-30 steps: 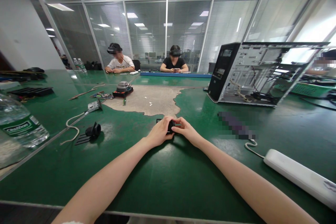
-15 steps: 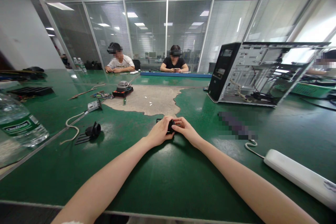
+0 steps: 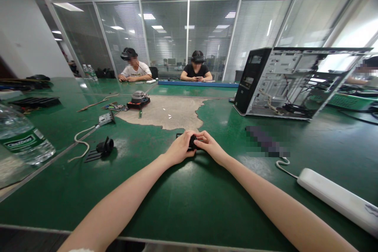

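Between my two hands, over the green table, is a small black part. My left hand is wrapped round it from the left, fingers on top and thumb below. My right hand pinches the same part from the right. Most of the part is hidden by my fingers, and its exact kind is too small to tell. A thin black piece sticks out just beyond my left hand. Another black part with prongs lies on the table to the left.
A water bottle stands at the left. An open computer case is at the back right, a white power strip at the front right. A black and red device sits beyond my hands. Several people are seated around the table.
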The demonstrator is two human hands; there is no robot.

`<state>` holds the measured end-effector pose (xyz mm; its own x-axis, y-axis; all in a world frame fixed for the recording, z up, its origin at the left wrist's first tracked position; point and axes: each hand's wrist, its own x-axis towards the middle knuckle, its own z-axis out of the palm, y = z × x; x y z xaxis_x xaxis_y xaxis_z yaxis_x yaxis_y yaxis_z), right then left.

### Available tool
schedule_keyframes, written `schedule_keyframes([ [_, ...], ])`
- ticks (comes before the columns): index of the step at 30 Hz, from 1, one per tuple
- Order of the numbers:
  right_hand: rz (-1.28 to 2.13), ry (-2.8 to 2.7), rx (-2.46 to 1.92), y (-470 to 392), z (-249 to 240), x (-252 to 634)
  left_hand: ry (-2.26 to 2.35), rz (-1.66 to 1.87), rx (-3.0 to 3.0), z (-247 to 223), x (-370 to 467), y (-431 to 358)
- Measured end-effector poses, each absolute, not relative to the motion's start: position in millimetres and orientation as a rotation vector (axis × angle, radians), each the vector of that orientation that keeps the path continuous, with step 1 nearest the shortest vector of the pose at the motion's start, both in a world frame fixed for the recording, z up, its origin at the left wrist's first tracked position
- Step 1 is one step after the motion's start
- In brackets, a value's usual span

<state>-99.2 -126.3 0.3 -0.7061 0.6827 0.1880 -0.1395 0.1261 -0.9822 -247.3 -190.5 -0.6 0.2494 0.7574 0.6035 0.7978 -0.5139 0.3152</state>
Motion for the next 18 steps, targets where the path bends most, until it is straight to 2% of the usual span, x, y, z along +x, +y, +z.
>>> schedule_keyframes([
  [7,1.590,-1.801,-0.602,-122.0,-2.6,-100.6,-1.534,-1.123,-2.433,0.2,-247.1,-190.8],
  [13,1.707,-1.817,-0.435,-124.2,2.7,-97.0,-1.543,-1.118,-2.450,-1.5,-247.9,-190.6],
  [18,1.663,-1.780,-0.488,-127.4,3.3,-98.8,-1.510,-1.131,-2.448,-1.4,-247.7,-190.7],
])
